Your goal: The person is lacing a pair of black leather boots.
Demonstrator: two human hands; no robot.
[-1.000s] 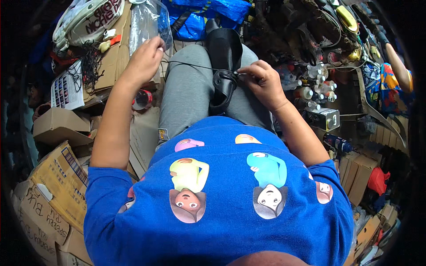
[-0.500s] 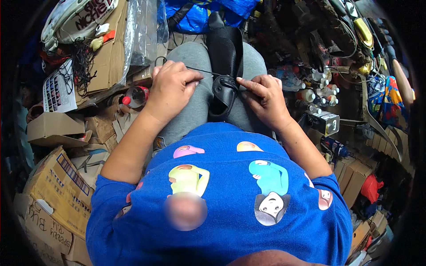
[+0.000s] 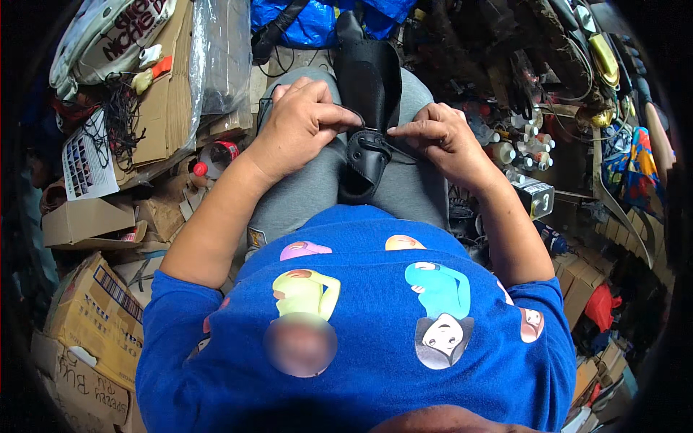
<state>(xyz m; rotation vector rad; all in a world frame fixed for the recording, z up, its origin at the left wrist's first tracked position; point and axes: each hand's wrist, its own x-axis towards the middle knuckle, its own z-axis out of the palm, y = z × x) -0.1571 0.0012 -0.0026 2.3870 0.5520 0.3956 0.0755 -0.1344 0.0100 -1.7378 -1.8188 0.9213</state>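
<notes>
A black leather shoe (image 3: 369,160) with small round eyelets lies lengthwise between my thighs, its strap end toward me. My left hand (image 3: 302,124) is closed in a pinch at the left edge of the strap. A loop of dark thread (image 3: 264,110) shows beside this hand. At the strap's right edge is my right hand (image 3: 442,138), index finger pointing inward and the other fingers curled. A thin pale line spans the gap between the two hands, too small to name. Whatever my right fingertips hold is hidden.
Flattened cardboard (image 3: 160,86) and a clear plastic sheet (image 3: 222,58) stand at the left, near a red-labelled bottle (image 3: 216,159). Several small bottles (image 3: 535,148) crowd the right side. A blue bag (image 3: 307,25) lies ahead. Cardboard boxes (image 3: 101,307) sit at the lower left.
My left hand has moved right, up to the shoe's strap; the thread stretched from it to the shoe no longer shows. My right hand stays by the strap. The view has shifted slightly.
</notes>
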